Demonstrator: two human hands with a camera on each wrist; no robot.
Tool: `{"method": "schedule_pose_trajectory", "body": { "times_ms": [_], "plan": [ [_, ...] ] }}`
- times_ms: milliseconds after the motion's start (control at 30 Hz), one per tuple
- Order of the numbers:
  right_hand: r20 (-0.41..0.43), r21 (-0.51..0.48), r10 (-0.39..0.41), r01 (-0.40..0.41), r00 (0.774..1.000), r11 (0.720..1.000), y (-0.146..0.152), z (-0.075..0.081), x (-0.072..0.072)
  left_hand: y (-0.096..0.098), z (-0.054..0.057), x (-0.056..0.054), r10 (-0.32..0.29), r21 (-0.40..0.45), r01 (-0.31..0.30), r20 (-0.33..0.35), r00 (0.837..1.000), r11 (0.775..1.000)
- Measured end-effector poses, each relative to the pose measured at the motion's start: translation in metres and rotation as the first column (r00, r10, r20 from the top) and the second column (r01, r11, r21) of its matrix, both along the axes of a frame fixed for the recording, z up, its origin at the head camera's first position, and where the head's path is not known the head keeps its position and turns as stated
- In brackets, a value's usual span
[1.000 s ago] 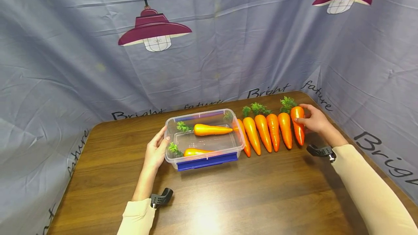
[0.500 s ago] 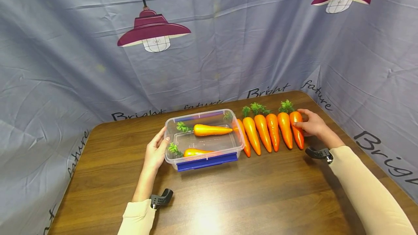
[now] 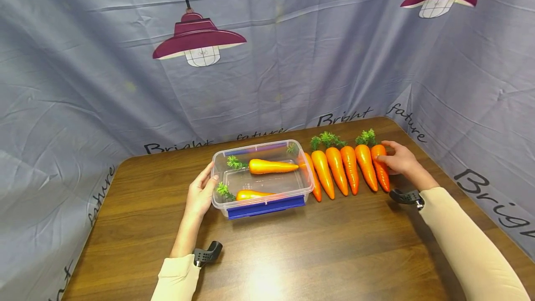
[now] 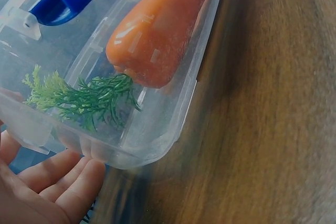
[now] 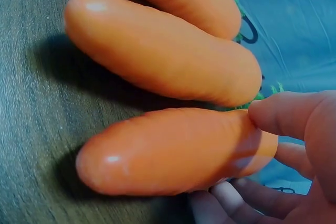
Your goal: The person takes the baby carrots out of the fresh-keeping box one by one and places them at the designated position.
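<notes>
Two orange carrots with green tops, a rear carrot (image 3: 271, 166) and a front carrot (image 4: 157, 35), lie inside a clear plastic container (image 3: 267, 203) with blue clips. My left hand (image 3: 199, 195) holds the container's left end, thumb over the rim and fingertips against the outer wall. At the far right of a row of carrots, my right hand (image 3: 401, 158) grips the last carrot (image 5: 173, 153) near its leafy end, thumb on one side and fingers on the other. This carrot lies on the table beside the neighbouring carrot (image 5: 163, 51), its leaves mostly hidden.
Several more carrots, among them a middle carrot (image 3: 336, 171), line up between the container and my right hand, tips toward me. The leftmost carrot (image 3: 313, 180) is partly behind the container wall. A printed curtain (image 3: 267, 82) closes off the wooden table's (image 3: 326, 254) back and sides.
My right hand has shifted the last carrot left and lowered it onto the table, close beside its neighbour. The left hand and the container stay in place.
</notes>
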State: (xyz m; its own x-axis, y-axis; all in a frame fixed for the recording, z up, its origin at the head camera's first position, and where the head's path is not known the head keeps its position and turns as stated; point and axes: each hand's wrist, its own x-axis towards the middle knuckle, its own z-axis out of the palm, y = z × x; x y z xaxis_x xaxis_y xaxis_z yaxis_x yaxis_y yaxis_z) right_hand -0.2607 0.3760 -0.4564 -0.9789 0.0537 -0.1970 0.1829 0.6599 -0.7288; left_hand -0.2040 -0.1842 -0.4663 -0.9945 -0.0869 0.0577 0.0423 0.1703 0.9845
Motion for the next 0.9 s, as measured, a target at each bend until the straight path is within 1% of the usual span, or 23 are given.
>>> {"method": "schedule_pose_trajectory", "body": {
  "times_ms": [200,367,433,600,700,900],
  "plan": [
    [-0.008,-0.005,-0.006,0.006,1.0,1.0,0.002,0.0,0.0,-0.001,0.002,0.0,0.0,-0.009,0.0,-0.013,1.0,1.0],
    [-0.016,-0.002,-0.014,0.014,1.0,1.0,0.002,0.004,-0.001,-0.001,0.001,0.0,0.002,-0.007,-0.002,-0.008,1.0,1.0],
    [-0.036,0.024,-0.02,0.021,0.999,1.0,0.0,0.007,-0.001,-0.001,0.001,-0.001,0.006,-0.012,-0.006,-0.007,1.0,1.0],
    [-0.095,0.145,-0.041,0.055,0.995,0.988,-0.007,0.018,-0.001,-0.001,0.002,0.0,0.009,-0.023,-0.009,-0.004,1.0,1.0],
    [-0.117,0.176,-0.055,0.075,0.992,0.982,-0.015,0.025,-0.002,0.0,0.002,0.0,0.012,-0.018,-0.012,0.0,1.0,1.0],
    [-0.183,0.096,-0.067,0.086,0.981,0.992,-0.047,0.044,-0.001,0.001,0.002,0.0,0.004,-0.006,-0.004,0.003,1.0,1.0]
  ]
}}
